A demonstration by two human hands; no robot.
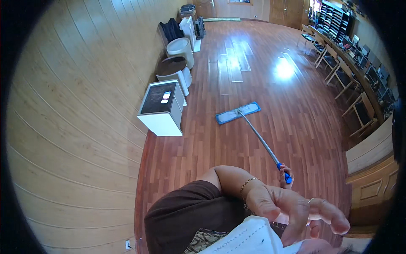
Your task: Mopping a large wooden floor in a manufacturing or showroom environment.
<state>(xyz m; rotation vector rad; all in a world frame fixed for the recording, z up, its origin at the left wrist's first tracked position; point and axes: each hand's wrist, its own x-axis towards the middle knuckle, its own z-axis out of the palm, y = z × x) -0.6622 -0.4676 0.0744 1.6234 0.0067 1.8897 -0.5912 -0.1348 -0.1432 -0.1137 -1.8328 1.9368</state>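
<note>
A flat mop lies out on the wooden floor, its wide grey head [237,113] edged in blue. From it a thin metal pole [264,143] slants toward me and ends in a blue grip [288,178]. My right hand [285,174] is wrapped round that grip, partly hidden behind my other hand. Across my front reaches my left hand [298,207], close to the camera, with a bracelet [246,183] on its wrist and a ring. Its fingers are bent and apart, holding nothing I can see. Below it shows a white, mask-like piece [243,240] with a stitched line.
Along the left wall [76,127] stand a white cabinet [160,123] with a phone [165,97] on top, and round white stools or bins [179,47]. On the right, several chairs [363,112] line a long desk [349,53]. A wooden door [374,190] is at near right.
</note>
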